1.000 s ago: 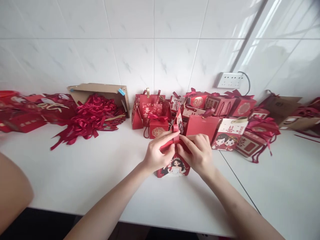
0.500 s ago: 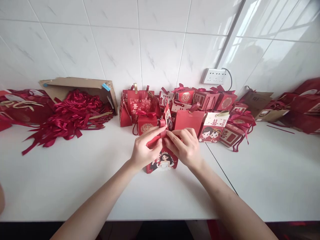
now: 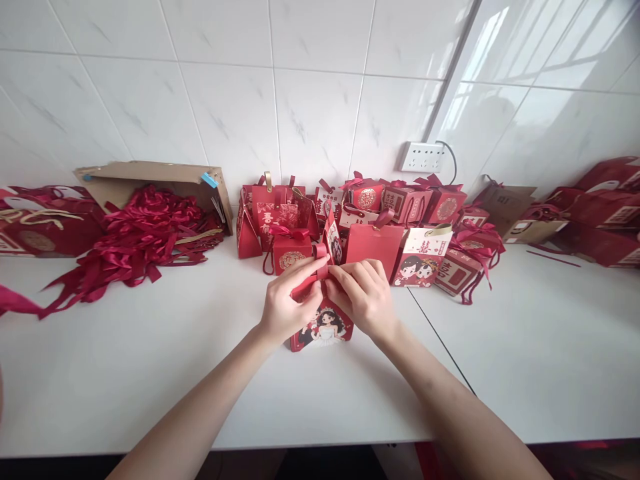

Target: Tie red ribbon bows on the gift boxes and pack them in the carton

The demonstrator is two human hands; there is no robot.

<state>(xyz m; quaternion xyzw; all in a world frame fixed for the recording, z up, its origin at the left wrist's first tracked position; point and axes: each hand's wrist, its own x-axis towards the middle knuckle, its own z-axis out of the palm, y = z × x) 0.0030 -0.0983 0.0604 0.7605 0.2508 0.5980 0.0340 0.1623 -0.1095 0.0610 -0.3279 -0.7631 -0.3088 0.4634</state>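
A red gift box [image 3: 325,328] printed with a cartoon bride stands upright on the white table between my hands. At its top is a red strap handle [image 3: 321,252] bent into a loop. My left hand [image 3: 291,303] is closed at the box's upper left, its fingertips pinching around the strap. From the right, my right hand [image 3: 364,295] presses its thumb and bent fingers to the top edge beside the strap. Both hands cover most of the upper box, and the exact fingertip contact is partly hidden. Directly behind stands a plain red box [image 3: 375,250] with its own strap.
Several finished red boxes [image 3: 291,252] crowd the wall behind my hands. To the left, dark red ribbons [image 3: 145,233] spill from a cardboard box [image 3: 150,172]. More red boxes [image 3: 607,207] are stacked at the far right. A power strip [image 3: 424,157] is on the tiled wall.
My hands keep their grip at the top of the box, with barely any finger movement. The view has shifted slightly, and a ribbon end now shows at the far left edge.
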